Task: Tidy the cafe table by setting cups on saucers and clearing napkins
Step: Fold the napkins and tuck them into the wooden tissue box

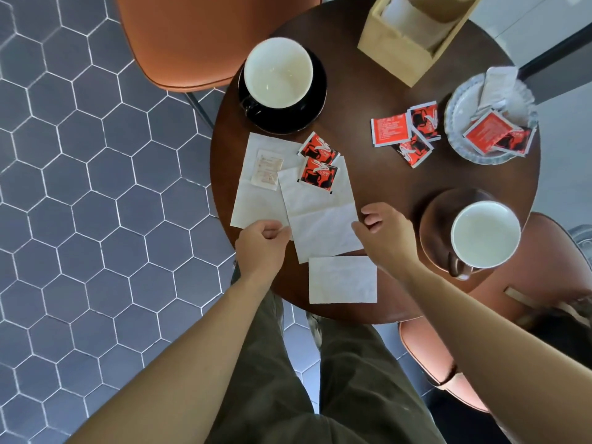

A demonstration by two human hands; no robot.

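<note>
Three white napkins lie on the round dark table (378, 91). My left hand (261, 246) pinches the left edge of the middle napkin (320, 219). My right hand (382, 233) pinches that napkin's right edge. Two red sachets (318, 165) rest on its far end. The left napkin (259, 190) carries a pale sachet (266, 169). A folded napkin (342, 279) lies near the table's front edge. A white-lined black cup (278, 72) stands on a black saucer (315, 100). A brown cup (485, 235) stands on a brown saucer (439, 219).
A wooden napkin holder (413, 36) stands at the back. A glass dish (464, 100) at the right holds sachets, with more red sachets (407, 131) loose beside it. Orange chairs (198, 36) stand at the far left and near right. Hexagon floor tiles lie to the left.
</note>
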